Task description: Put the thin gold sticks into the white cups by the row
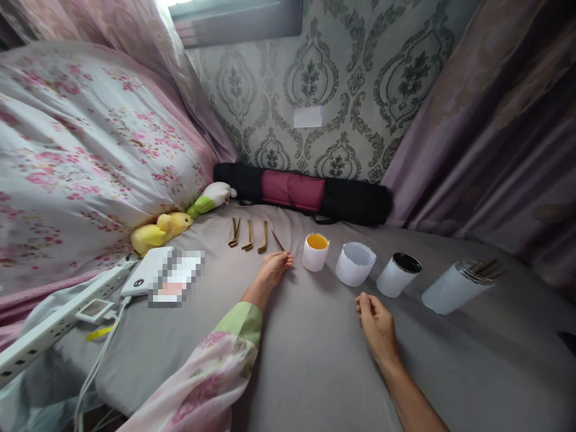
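Note:
My left hand (pixel 273 268) is pinched on the near end of a thin brown stick (pixel 279 241), whose tip points away and to the left. To its left, bent gold-brown sticks lie in three small groups: left (pixel 234 233), middle (pixel 248 235) and right (pixel 263 237). My right hand (pixel 377 324) rests loosely curled on the sheet with nothing showing in it. Beyond it stand a white-wrapped cup with a yellow inside (pixel 315 255), a wider white cup (pixel 354 267), a cup with a black inside (pixel 396 279) and a taller white can (pixel 445 294) holding several brown sticks (pixel 486 270).
A grey sheet (pixel 310 360) covers the surface. At left are a power strip (pixel 58 327), a white device (pixel 146 270) with a cable, and yellow (pixel 155 235) and white-green (pixel 213 197) plush toys. A black-and-maroon roll bag (pixel 292 191) lies along the patterned wall.

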### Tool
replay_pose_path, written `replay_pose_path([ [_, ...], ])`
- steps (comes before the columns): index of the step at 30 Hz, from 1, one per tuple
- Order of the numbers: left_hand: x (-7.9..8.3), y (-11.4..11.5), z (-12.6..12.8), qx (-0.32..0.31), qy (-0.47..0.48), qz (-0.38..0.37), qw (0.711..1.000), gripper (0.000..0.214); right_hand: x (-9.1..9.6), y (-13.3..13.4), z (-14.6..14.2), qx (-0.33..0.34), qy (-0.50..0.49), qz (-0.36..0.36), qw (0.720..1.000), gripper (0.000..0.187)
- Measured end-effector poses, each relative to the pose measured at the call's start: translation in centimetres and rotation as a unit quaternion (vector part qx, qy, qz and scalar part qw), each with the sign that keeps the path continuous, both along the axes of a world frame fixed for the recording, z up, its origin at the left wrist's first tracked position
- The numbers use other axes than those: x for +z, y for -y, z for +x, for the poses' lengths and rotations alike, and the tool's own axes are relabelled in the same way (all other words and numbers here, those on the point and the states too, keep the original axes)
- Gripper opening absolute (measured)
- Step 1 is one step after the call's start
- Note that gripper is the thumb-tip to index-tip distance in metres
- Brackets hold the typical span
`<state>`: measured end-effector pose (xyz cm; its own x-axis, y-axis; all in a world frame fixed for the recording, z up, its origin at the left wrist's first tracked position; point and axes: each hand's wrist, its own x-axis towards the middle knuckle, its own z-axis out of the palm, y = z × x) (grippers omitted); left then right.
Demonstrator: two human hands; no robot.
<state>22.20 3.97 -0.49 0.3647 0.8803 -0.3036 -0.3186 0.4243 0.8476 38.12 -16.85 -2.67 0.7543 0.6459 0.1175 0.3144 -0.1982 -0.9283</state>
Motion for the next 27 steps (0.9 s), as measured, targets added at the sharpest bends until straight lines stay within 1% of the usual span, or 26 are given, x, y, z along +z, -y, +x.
replay_pose_path([
  [5,0.3,1.1,0.1,-0.01,0.023,-0.015,1.0,0.011,0.1,-0.1,0.0,-0.001,-0.001,0.007,1.0,0.042],
  [10,0.4,2.0,0.3,-0.012,0.037,-0.027,0.999,0.014,0.3,0.0,-0.1,-0.004,0.0,0.001,1.0,0.043],
  [16,0.1,3.2,0.4,-0.012,0.047,-0.027,0.998,0.01,0.2,0.1,0.0,0.003,0.009,-0.007,1.0,0.042],
  [20,0.0,4.0,0.5,-0.021,0.051,-0.025,0.998,0.006,0.2,0.0,-0.1,-0.005,0.006,-0.005,1.0,0.043],
  [27,-0.2,5.3,1.0,-0.045,0.061,-0.017,0.997,0.01,0.1,0.0,0.0,0.006,-0.001,0.0,1.0,0.043],
])
